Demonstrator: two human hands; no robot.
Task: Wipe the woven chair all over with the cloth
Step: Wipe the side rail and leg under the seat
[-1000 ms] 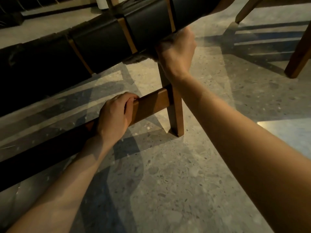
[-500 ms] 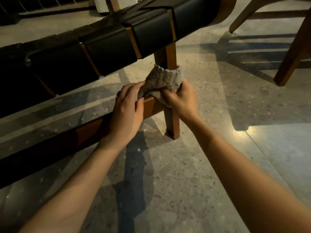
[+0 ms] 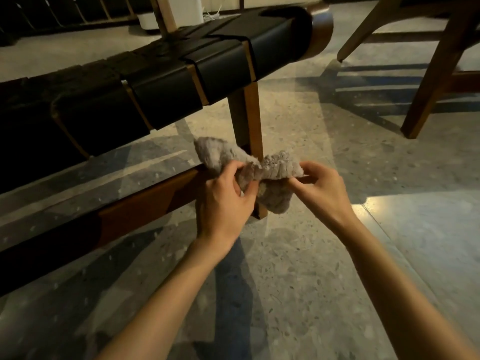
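Your left hand and right hand are both low in front of the woven chair, and the cloth is bunched between them. Your left hand pinches the cloth's left part, thumb on the near side and fingers curled round behind it. Your right hand pinches the right edge between thumb and bent fingers. Between the two grips the grey, nubbly fabric is crumpled rather than stretched flat. One flap sticks up and to the left above your left knuckles, and a thick lump hangs down below the gap between your hands. The cloth sits right in front of the chair's wooden front leg, near where the lower rail meets it, and the hanging lump covers part of the leg close to its foot. You cannot tell from this view whether the fabric actually touches the wood. The chair's seat of wide black straps over a brown frame runs from the left edge to a rounded end above your hands, well clear of the cloth. Everything stands on a speckled stone floor. A second chair has its wooden legs at the upper right, well apart from your hands, and a white object shows behind the seat at the top.
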